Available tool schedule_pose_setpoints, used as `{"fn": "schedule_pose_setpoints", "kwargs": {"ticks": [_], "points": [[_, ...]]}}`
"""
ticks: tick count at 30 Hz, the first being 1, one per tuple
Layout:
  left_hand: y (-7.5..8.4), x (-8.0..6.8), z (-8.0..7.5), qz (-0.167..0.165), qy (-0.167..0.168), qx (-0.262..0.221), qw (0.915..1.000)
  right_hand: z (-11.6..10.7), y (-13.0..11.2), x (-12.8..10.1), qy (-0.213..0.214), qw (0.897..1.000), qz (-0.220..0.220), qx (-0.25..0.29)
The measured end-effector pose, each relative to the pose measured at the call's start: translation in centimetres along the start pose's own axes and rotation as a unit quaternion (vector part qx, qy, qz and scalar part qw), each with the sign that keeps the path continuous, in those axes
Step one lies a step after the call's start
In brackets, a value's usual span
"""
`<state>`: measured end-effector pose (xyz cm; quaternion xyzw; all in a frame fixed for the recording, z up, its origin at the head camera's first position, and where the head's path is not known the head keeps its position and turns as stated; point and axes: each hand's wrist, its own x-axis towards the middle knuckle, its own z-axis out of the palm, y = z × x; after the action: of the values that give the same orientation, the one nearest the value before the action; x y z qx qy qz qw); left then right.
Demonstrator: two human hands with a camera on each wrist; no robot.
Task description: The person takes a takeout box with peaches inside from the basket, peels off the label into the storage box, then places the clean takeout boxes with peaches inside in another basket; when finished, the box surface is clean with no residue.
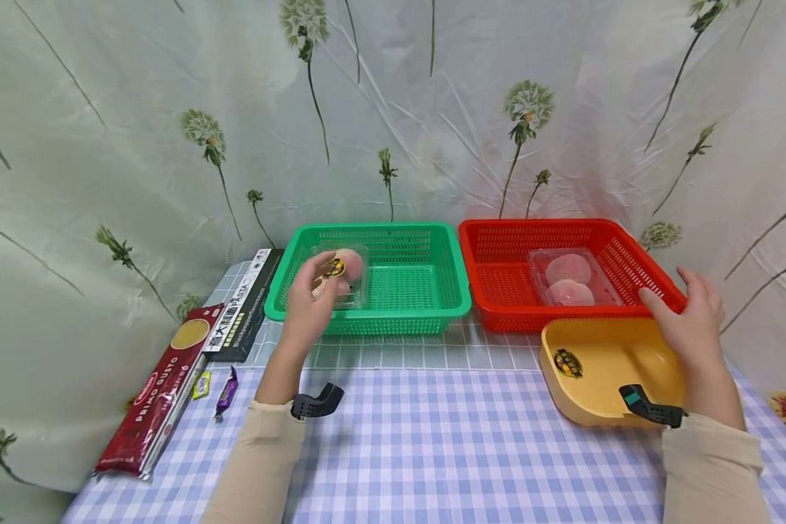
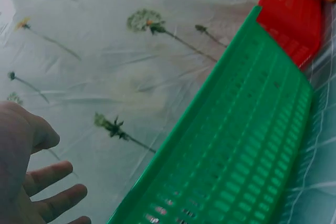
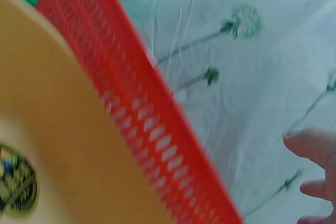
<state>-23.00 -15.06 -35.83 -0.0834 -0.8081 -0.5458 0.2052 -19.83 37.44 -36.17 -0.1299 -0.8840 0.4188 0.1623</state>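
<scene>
Two hands of one person at a table with a blue checked cloth, seen from above and behind. Landmark for all places: the green basket [image 1: 367, 314], mesh-walled, at mid-table.

Left hand [image 1: 311, 295] at the green basket's front left corner, raised just over the rim. Fingers [image 2: 52, 174] spread and relaxed in the wrist view, nothing clasped between them. Directly beyond the fingertips, inside the green basket's left front part: a clear clamshell pack [image 1: 343, 275] holding a peach-coloured round item under a dark round sticker. Pack just ahead and slightly right of the palm, touching or almost touching the fingertips; impossible to tell which. Pack's longer side roughly front to back along the green basket's left wall.

Right hand [image 1: 691, 324] well to the right of the green basket, far from that pack, so left hand by far the nearer. Fingertips [image 3: 310, 145] straight and apart, holding nothing, poised over the far right edge of a yellow tray [image 1: 596, 393].

Right of the green basket and touching it: a red basket [image 1: 511, 316] with a second clear pack [image 1: 566, 280] of two pink rounds inside. Yellow tray in front of that.

Left of the green basket: a black noodle box [image 1: 245, 306] and a red spaghetti packet [image 1: 157, 393], both lying lengthwise front to back.
</scene>
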Motion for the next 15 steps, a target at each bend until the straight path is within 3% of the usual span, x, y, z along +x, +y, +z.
{"fn": "schedule_pose_setpoints", "kwargs": {"ticks": [8, 12, 15], "points": [[-0.9, 0.6, -1.7, -0.006, 0.025, 0.065, 0.9976, 1.8, -5.1, -1.7, 0.008, 0.999, -0.038, 0.035], [-1.4, 0.7, -2.4, -0.018, 0.042, 0.092, 0.9947, 3.7, -7.5, -2.7, -0.01, 0.993, -0.093, 0.067], [-2.2, 0.8, -2.9, -0.031, 0.074, 0.125, 0.9889, 5.3, -9.1, -3.4, -0.034, 0.986, -0.142, 0.08]]}}
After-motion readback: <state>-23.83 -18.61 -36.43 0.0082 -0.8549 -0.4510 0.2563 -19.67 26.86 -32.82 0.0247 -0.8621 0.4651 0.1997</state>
